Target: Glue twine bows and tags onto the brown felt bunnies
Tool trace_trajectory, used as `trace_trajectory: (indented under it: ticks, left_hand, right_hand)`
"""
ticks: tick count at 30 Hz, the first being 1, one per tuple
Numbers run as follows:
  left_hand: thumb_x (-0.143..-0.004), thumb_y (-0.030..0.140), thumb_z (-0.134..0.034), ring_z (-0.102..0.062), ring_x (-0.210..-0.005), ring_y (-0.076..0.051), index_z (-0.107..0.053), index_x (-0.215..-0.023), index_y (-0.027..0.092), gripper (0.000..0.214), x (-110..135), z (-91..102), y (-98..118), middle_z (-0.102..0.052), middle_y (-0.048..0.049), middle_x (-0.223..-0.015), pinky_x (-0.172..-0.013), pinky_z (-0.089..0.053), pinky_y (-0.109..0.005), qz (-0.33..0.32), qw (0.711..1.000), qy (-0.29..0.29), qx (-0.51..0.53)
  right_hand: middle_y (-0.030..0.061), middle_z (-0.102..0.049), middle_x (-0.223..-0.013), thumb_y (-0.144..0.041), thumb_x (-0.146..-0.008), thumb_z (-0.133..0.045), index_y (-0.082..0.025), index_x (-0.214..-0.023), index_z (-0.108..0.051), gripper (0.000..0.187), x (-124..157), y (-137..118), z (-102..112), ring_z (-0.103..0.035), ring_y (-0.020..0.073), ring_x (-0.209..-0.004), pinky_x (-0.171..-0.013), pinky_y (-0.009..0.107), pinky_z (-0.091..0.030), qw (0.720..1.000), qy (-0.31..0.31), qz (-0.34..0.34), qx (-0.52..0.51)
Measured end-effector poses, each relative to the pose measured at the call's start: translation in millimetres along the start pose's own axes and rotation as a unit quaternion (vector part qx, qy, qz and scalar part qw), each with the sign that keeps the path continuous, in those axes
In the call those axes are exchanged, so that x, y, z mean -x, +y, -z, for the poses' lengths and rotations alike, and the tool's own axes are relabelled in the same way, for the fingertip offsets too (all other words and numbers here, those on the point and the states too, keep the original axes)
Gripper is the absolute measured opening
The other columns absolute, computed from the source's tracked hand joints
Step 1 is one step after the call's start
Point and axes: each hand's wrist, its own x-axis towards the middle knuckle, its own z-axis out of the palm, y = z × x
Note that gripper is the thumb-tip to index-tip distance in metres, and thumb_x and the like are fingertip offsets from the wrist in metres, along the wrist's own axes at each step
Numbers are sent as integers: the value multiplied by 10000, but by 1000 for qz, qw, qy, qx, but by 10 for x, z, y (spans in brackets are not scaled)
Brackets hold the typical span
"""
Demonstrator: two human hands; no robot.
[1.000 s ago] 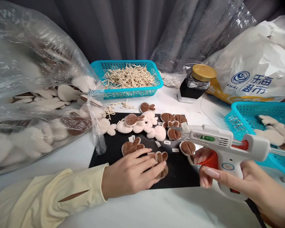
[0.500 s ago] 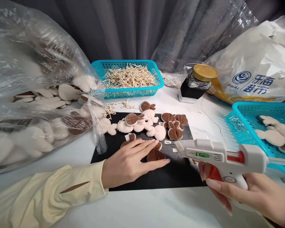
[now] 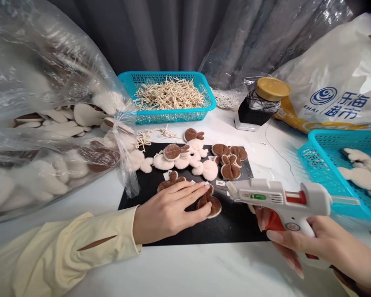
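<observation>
My left hand reaches over the black mat, its fingers stretched over the ears of a brown-and-white plush bunny-shaped piece and its thumb pressed on the piece's side. The piece lies brown side up; its ears are partly hidden by the fingers. In my right hand is a white hot glue gun, fingers around the handle by the red trigger. Its nozzle points left, just right of the piece and apart from it. Beyond my left hand lie several cream plush pieces and brown plush pieces.
A blue basket of cream cord loops stands at the back. To its right is a dark jar with a gold lid. Another blue basket holds plush pieces at right. A clear bag of pieces fills the left; a white shopping bag stands back right.
The bunny piece under my left hand has shifted slightly right and turned, and my thumb has drawn in onto it. My right hand has brought the glue gun slightly left.
</observation>
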Motion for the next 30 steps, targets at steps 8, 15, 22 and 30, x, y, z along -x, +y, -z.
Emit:
trace_trajectory:
  ticks: [8, 15, 22, 30]
  left_hand:
    - [-858, 200, -537, -609, -1044, -228, -584, -1074, 64, 260, -36, 18, -6, -654, -152, -1108, -925, -508, -382, -12, 1000, 19, 4]
    - [-849, 209, -544, -618, -1028, -225, -598, -1004, 38, 238, -50, 31, 13, -664, -160, -1083, -943, -509, -357, 3, 1000, 26, -12]
    - [-827, 189, -581, -623, -1018, -229, -595, -906, 61, 150, -55, 36, 16, -668, -173, -1066, -935, -511, -364, -2, 999, 48, 7]
    - [-865, 194, -539, -612, -1020, -174, -565, -929, 108, 110, -45, 49, 45, -688, -106, -1033, -981, -448, -373, 112, 987, 54, 100]
  right_hand:
    - [-46, -526, -469, -456, -770, -562, -205, -610, -526, 299, 7, -22, -20, -473, 117, -429, -527, 251, -405, 1000, -4, -12, -11]
    - [-35, -532, -466, -495, -810, -494, -198, -634, -500, 345, 55, -65, -4, -484, 127, -504, -670, 278, -416, 998, -25, -43, 28]
    - [-59, -512, -508, -484, -790, -540, -196, -771, -490, 293, 50, -44, -65, -451, 95, -451, -486, 227, -399, 998, -5, -42, -46]
    - [-18, -594, -538, -482, -788, -539, -192, -741, -528, 295, -25, -32, -80, -548, 133, -492, -553, 263, -463, 999, -7, -6, -40]
